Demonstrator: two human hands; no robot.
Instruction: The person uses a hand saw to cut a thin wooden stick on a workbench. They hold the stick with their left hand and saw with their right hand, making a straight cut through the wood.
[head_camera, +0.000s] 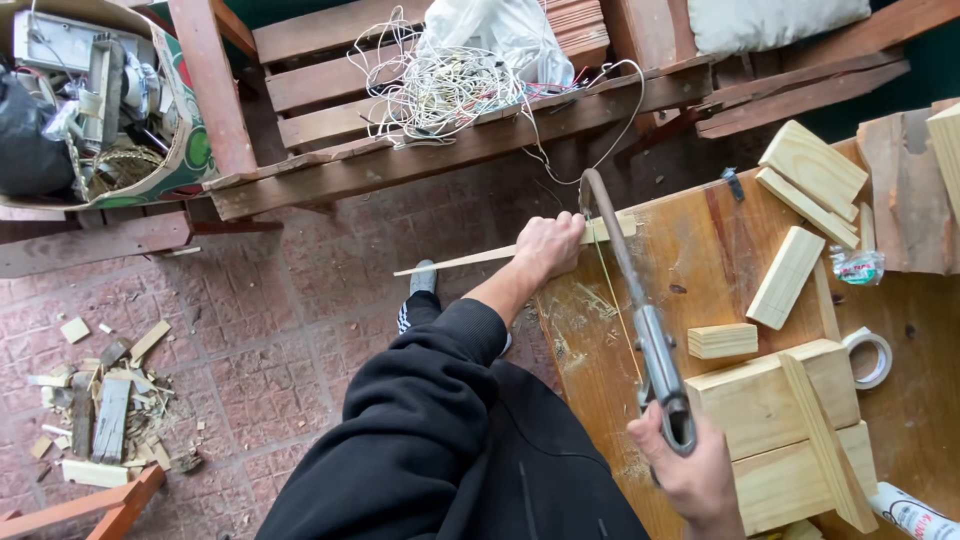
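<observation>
You are pinning a thin wooden strip (480, 259) against the table's edge with your left hand (548, 245), fingers curled down over it, so that its long free end is sticking out past the table (700, 250) over the brick floor (300, 330). That overhang is giving the offcut room to drop, as far as I can judge. Your right hand (690, 470) is closed fully around the handle of a hacksaw (640, 320), and the frame is running from your grip toward the strip, its far end lying just beside your left knuckles. Whether the blade is actually touching the wood I cannot tell (the frame and your hand are covering that spot).

Around the work:
- 1 large pale wood block (770, 395), with a thin slat (825, 440) lying across it, is sitting just beside your right hand and crowding the saw's return path.
- 1 small block (722, 341) is lying near the saw frame.
- Several loose offcuts (810, 170) and a roll of tape (868, 357) are lying farther across the table.
- A tangle of white wire (440, 90) is resting on the bench (450, 150) beyond.
- A scrap pile (100, 400) is lying on the floor to your left, well apart.

Your foot (422, 280) is standing under the strip's free end.
</observation>
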